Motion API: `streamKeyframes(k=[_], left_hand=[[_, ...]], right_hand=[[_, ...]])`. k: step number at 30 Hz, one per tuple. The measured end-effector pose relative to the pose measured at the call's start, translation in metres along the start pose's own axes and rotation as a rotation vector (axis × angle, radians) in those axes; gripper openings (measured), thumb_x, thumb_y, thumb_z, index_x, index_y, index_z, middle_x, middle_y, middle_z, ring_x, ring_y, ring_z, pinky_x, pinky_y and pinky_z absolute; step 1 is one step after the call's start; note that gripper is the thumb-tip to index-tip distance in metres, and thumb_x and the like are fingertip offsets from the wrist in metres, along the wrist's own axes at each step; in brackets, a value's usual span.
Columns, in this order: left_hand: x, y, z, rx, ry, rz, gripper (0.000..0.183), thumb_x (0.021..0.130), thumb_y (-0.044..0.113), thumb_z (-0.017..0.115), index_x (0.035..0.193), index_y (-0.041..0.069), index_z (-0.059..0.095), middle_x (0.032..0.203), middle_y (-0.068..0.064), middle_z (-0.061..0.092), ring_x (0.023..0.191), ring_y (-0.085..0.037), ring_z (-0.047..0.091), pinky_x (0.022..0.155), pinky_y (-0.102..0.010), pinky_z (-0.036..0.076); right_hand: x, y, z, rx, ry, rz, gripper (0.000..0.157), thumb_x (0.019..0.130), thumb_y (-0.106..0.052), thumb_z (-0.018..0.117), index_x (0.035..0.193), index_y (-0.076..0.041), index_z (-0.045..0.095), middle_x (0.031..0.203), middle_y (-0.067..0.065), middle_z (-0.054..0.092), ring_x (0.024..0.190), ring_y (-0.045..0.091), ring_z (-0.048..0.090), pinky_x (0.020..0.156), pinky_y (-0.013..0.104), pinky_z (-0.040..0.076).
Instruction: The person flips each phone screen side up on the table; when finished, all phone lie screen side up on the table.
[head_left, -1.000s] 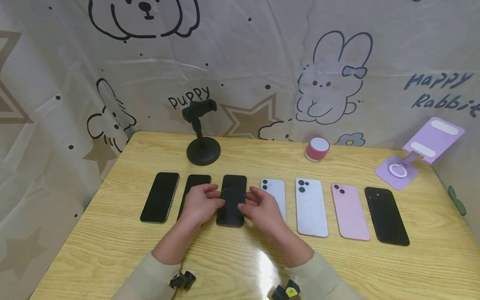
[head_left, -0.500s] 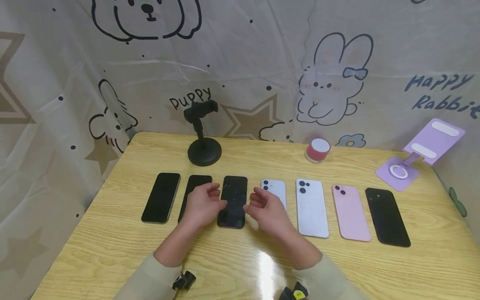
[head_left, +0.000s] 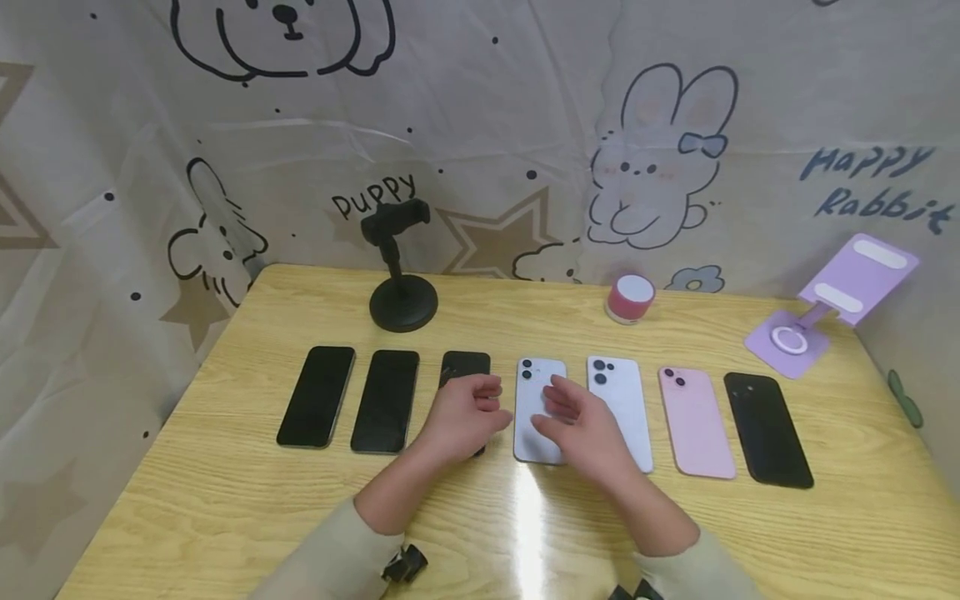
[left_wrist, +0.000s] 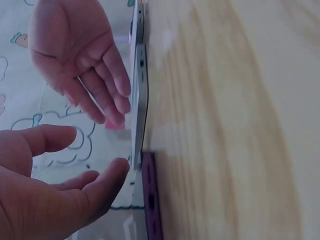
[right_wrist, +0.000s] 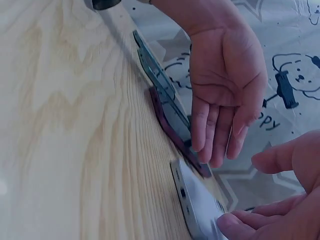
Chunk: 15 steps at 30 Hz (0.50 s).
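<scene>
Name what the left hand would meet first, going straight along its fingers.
Probably the pale two-lens phone; if the left hand clears that, then the right hand. Its height is unclear.

Bare left hand [head_left: 461, 422], bare right hand [head_left: 587, 427]: apart, palms facing, fingers loosely bent. 2 forearms [head_left: 395, 496], pale beige cloth sleeves [head_left: 333, 550], angled inward.

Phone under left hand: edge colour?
Dark purple. The phone's edge shows best in the left wrist view.
</scene>
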<state>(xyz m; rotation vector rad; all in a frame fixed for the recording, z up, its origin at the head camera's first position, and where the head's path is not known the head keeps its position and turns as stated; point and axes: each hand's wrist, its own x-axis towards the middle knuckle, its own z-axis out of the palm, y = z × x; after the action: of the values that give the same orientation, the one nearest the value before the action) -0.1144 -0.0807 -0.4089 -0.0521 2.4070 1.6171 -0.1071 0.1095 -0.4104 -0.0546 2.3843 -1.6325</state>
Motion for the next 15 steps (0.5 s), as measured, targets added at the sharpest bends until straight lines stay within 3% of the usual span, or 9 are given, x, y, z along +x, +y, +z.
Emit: streamKeyframes(k=[8,15], left_hand=[[0.003,0.002,0.021,-0.036,-0.007,-0.039,0.056,0.087,0.008,0.075,0.138,-0.002,0.056,0.135,-0.016,0.059,0.121,-0.031,0.057,0.096,-0.042,0.049],[0.006,0.007,0.032,-0.086,0.024,-0.090,0.056,0.086,0.005,0.073,0.138,-0.003,0.055,0.132,-0.017,0.059,0.122,-0.031,0.057,0.098,-0.042,0.048]], right_hand=[[-0.001,0.012,-0.020,-0.004,0.022,0.009,0.065,0.093,-0.008,0.068,0.149,0.007,0.038,0.143,0.024,0.049,0.131,0.037,0.048,0.106,0.045,0.041],[-0.002,0.018,-0.024,0.025,0.013,0.006,0.065,0.094,-0.004,0.065,0.150,0.008,0.034,0.145,0.025,0.047,0.132,0.037,0.047,0.108,0.047,0.037]])
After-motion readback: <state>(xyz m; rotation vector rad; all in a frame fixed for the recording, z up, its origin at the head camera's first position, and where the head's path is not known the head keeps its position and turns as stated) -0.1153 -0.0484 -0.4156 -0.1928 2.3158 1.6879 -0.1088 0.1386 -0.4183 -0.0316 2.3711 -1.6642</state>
